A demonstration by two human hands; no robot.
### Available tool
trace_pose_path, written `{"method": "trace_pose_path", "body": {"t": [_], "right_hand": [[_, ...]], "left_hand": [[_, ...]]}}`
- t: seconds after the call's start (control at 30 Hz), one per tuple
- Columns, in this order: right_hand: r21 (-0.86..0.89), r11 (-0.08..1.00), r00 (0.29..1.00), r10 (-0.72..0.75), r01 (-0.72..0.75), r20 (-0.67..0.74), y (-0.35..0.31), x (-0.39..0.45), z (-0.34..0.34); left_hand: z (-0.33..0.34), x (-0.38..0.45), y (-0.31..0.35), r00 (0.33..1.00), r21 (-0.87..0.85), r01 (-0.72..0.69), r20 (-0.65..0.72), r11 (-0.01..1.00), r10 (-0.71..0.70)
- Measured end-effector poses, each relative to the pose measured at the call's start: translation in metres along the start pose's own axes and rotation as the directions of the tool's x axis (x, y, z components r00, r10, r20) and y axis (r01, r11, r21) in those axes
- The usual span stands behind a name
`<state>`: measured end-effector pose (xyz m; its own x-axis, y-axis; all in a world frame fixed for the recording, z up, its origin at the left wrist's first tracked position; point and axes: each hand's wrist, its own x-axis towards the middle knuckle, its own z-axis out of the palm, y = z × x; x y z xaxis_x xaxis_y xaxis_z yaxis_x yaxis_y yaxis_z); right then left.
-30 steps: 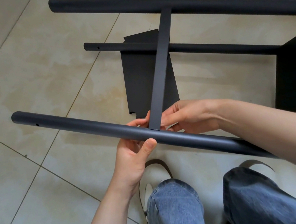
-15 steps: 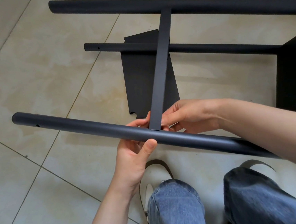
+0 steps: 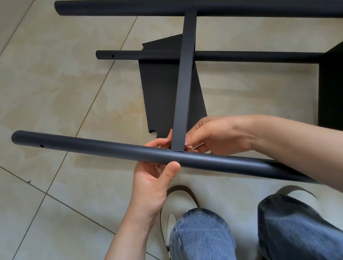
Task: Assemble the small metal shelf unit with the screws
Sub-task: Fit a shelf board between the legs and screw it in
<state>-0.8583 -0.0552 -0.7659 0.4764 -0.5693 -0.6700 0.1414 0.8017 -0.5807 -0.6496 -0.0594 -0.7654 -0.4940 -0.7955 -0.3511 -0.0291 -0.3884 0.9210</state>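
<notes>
Although the flat crossbar (image 3: 185,82) is already screwed to the far tube (image 3: 238,8) at twelve o'clock, its near end is only being set against the near tube (image 3: 97,151), so this joint is judged unfinished. The near tube is gripped by the left hand (image 3: 156,181); the crossbar's end is pinched by the right hand (image 3: 215,136). All parts are matte dark metal. A thinner tube (image 3: 232,55) and flat panel (image 3: 160,93) lie on the glossy tiled floor (image 3: 37,90).

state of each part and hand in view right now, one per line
near tube: raised, gripped by the left hand
flat crossbar: screwed to far tube, near end resting on near tube
right hand: fingers pinching at crossbar's near end
middle tube: lying on floor
flat panel: lying flat on floor
</notes>
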Motion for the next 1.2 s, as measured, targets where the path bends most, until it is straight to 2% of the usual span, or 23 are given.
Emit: {"method": "trace_pose_path", "body": {"t": [0.2,0.37,0.63,0.83,1.03,1.2], "right_hand": [[-0.048,0.999,0.998,-0.006,0.003,-0.063,-0.0057,-0.0045,0.0008],[0.013,1.000,0.998,-0.004,0.004,-0.057,-0.0010,-0.0034,0.0046],[-0.078,0.996,0.996,0.025,-0.032,-0.088,-0.0095,-0.0019,0.0062],[-0.012,1.000,0.999,-0.025,0.025,0.032,-0.0062,-0.0097,0.0013],[-0.012,1.000,0.999,-0.019,0.019,0.049,-0.0022,-0.0078,0.0004],[0.001,0.998,0.998,0.069,-0.069,-0.004,-0.0090,-0.0069,0.0021]], "left_hand": [[-0.0013,0.0005,0.0002,1.000,0.020,-0.003,0.009,1.000,0.002],[-0.0011,-0.0001,-0.0015,1.000,0.015,0.000,0.002,1.000,0.000],[-0.0024,0.0002,-0.0030,1.000,0.022,-0.003,0.001,1.000,0.003],[-0.0027,0.0007,-0.0037,1.000,0.024,-0.003,0.003,1.000,0.003],[-0.0022,0.0013,-0.0052,1.000,0.004,0.011,0.025,1.000,-0.011],[-0.0022,0.0010,-0.0075,0.999,0.017,0.014,0.043,1.000,-0.015]]}}
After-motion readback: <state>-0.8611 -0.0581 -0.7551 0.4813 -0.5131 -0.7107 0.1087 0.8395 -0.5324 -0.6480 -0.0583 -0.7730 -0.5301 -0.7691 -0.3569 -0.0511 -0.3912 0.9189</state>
